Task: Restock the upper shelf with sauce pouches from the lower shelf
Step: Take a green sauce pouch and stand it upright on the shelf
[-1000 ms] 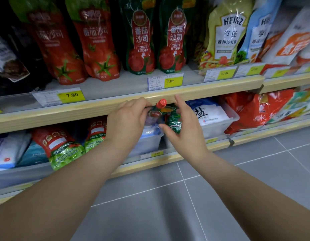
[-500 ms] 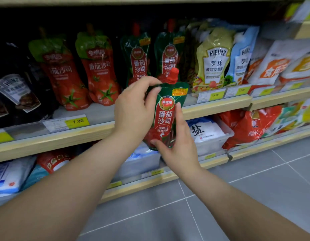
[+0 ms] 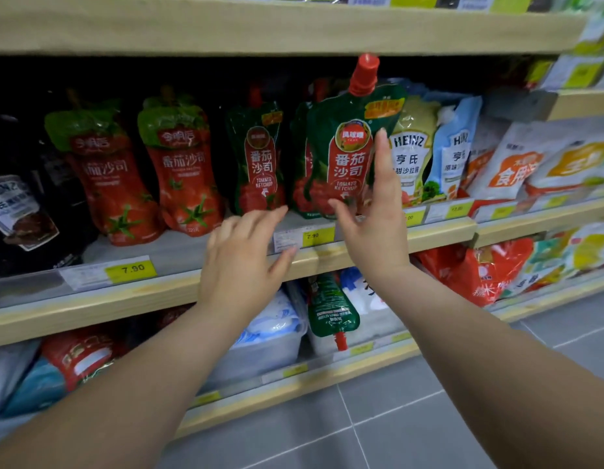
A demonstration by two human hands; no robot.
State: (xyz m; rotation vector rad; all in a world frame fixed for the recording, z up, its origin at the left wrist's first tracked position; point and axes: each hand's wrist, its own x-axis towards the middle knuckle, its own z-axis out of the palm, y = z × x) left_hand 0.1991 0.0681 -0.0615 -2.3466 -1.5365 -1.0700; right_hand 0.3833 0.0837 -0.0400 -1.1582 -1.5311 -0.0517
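Observation:
A dark green tomato ketchup pouch point(image 3: 348, 154) with a red cap stands upright at the front of the upper shelf point(image 3: 439, 233), before a row of like pouches point(image 3: 256, 164). My right hand point(image 3: 375, 218) grips it, thumb under its lower left, fingers up its right side. My left hand point(image 3: 246, 255) hovers with spread fingers just left of and below the pouch, by the shelf's edge, holding nothing. Another green ketchup pouch point(image 3: 331, 309) lies cap-down on the lower shelf point(image 3: 294, 384).
Red ketchup pouches point(image 3: 182, 177) stand to the left, Heinz salad dressing pouches point(image 3: 412, 157) to the right. A higher shelf board point(image 3: 260, 28) runs close above the held pouch's cap. White bags in clear bins point(image 3: 270, 350) fill the lower shelf. Grey floor tiles lie below.
The pouch has risen from in front of the shelf edge up onto the upper shelf. My left hand has let go of it and dropped away to the left, fingers spread.

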